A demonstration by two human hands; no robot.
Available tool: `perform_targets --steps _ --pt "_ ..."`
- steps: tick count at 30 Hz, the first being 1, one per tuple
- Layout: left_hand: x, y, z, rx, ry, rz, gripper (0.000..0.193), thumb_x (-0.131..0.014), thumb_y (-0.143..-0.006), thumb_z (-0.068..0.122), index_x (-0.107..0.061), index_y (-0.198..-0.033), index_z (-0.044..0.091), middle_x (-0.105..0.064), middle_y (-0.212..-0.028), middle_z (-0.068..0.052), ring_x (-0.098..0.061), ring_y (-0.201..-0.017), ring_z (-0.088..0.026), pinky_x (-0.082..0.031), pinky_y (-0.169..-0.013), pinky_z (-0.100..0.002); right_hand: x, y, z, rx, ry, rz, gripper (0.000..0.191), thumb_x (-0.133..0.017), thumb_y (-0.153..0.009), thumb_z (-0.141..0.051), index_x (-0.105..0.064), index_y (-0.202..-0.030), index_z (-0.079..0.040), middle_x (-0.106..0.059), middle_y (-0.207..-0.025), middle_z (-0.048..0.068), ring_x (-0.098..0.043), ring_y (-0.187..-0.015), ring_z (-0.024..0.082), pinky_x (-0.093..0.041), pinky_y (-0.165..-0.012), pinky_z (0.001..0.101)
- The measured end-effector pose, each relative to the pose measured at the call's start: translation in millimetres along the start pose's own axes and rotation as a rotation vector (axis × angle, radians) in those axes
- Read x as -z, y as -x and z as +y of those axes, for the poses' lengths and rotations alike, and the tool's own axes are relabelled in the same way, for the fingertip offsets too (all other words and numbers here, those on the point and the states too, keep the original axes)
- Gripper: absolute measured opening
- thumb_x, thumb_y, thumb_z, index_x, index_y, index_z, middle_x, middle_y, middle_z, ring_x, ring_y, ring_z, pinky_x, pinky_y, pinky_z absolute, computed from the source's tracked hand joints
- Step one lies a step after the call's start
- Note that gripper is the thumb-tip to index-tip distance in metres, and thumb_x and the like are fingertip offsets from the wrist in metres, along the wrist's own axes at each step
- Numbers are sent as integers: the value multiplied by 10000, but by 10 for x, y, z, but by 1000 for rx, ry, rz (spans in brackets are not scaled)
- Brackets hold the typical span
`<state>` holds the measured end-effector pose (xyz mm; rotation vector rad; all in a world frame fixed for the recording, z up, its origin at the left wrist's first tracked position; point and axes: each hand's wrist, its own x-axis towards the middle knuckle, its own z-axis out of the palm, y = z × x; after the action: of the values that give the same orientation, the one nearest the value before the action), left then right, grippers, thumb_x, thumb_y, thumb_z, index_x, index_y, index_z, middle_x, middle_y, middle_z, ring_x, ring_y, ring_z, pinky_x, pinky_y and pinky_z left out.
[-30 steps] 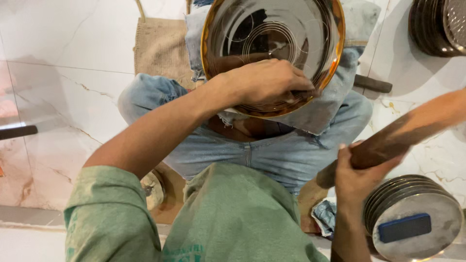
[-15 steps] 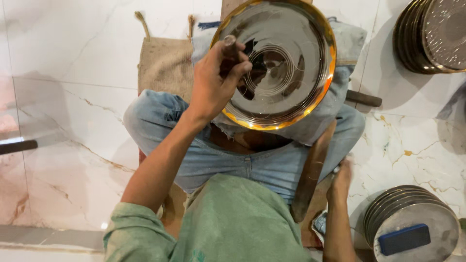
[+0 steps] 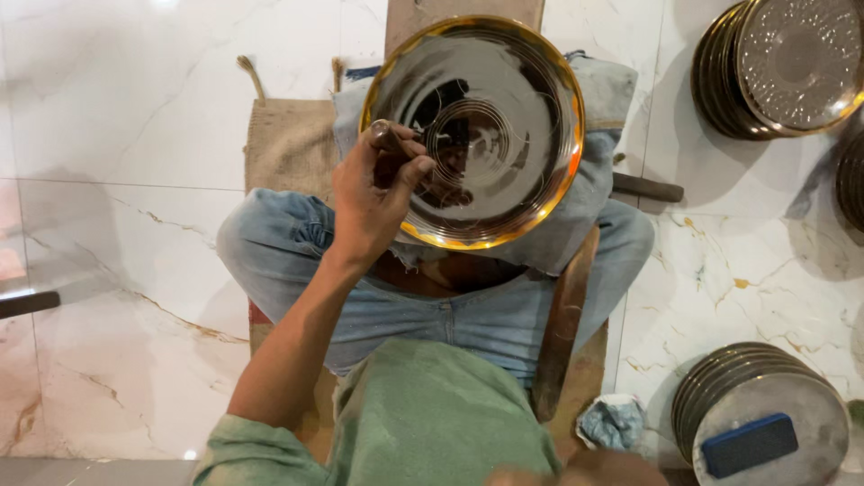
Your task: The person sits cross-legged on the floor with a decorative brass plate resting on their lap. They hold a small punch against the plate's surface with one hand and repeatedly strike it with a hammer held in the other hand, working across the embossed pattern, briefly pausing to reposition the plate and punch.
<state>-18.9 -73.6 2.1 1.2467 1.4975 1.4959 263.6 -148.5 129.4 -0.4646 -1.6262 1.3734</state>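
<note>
1. Nearest to the camera, a green shirt (image 3: pixel 441 423) fills the bottom of the view, and the person sits cross-legged in blue jeans (image 3: pixel 468 315) on the marble floor (image 3: pixel 126 135).
2. Only a sliver of the right forearm shows at the bottom edge, just beside a crumpled blue cloth (image 3: pixel 612 421); the right hand itself is out of view, so its grip cannot be told.
3. A long brown wooden stick (image 3: pixel 562 324) leans along the right thigh, with nothing holding it.
4. To the right on the floor sits a stack of metal plates (image 3: pixel 765 414) with a dark blue block (image 3: pixel 749 444) lying on top.
5. Reaching up from the lower left, the left hand (image 3: pixel 378 202) has its fingers (image 3: pixel 409 166) curled tight around a small dark tool (image 3: pixel 387 135), the grip closed on it, with the tool's tip pressed to the plate.
6. That round metal plate (image 3: pixel 504 117), shiny with a golden rim, rests on grey cloth (image 3: pixel 585 189) over the lap, tilted toward the camera.
7. Beyond the knees a burlap mat (image 3: pixel 288 144) lies on the floor.
8. Farthest off, at the upper right, stands another stack of patterned plates (image 3: pixel 783 63).
</note>
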Motion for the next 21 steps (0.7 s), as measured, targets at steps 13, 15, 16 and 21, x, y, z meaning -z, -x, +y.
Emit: perform_targets --steps 13,15,16,21 --pt "-58 -128 -13 -15 -86 -155 381 -743 -1006 40 -559 -1338 8 -729 -1052 -77 -732 -976 -146 -625 -872 -305 -18 -152 -55 40 177 9 669 -674 -929 -278 -434 -1505 -37 -616 -1310 222 -568 -1167 346 -479 -1004 494" --pt "-171 -290 7 -60 -120 -267 419 -763 -986 54 -562 -1353 19 -733 -1066 -95 -741 -990 -186 -621 -881 -329 89 -11 109 -81 425 186 707 -697 -909 -265 -418 -1518 -42 -620 -1293 225 -571 -1143 351 -484 -989 496" --pt "-239 -361 21 -94 -138 -321 458 -772 -968 68 -547 -1364 22 -734 -1067 -103 -747 -989 -204 -615 -880 -340 169 83 258 -218 612 285 726 -709 -899 -259 -410 -1525 -45 -622 -1285 226 -573 -1132 353 -486 -981 497" --pt "-513 -660 11 -246 -264 -648 503 -769 -895 82 -553 -1347 43 -719 -1116 -170 -725 -1015 -326 -576 -869 -430 353 831 1165 -968 1302 39 973 -803 -827 -291 -249 -1595 -66 -578 -1235 294 -579 -1061 391 -512 -884 503"
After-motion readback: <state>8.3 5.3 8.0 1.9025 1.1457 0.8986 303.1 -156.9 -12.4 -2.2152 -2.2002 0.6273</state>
